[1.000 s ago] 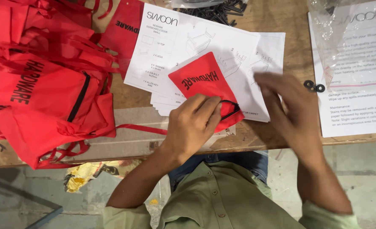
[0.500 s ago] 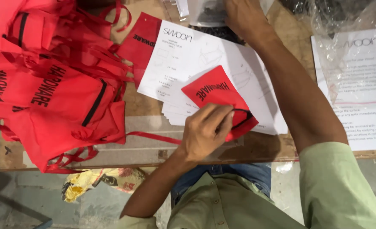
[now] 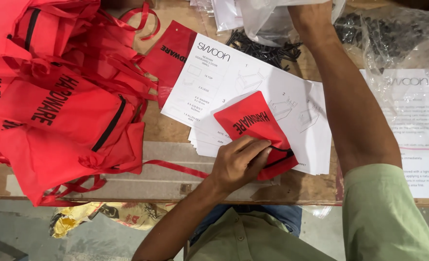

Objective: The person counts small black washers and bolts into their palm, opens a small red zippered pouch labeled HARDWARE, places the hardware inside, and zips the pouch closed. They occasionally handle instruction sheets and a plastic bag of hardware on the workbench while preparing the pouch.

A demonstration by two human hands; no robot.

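My left hand point(image 3: 238, 162) fingers pinch the light, floppy red pouch point(image 3: 255, 130) at its zipper edge, frame centre; my right hand point(image 3: 313, 17) reaches top, fingers hidden, can't tell.

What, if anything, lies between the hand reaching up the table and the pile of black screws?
A clear plastic bag does. The right hand is at the top edge, under or against that bag, which drapes over part of the black screws. The left hand pins the small red pouch on the instruction sheets.
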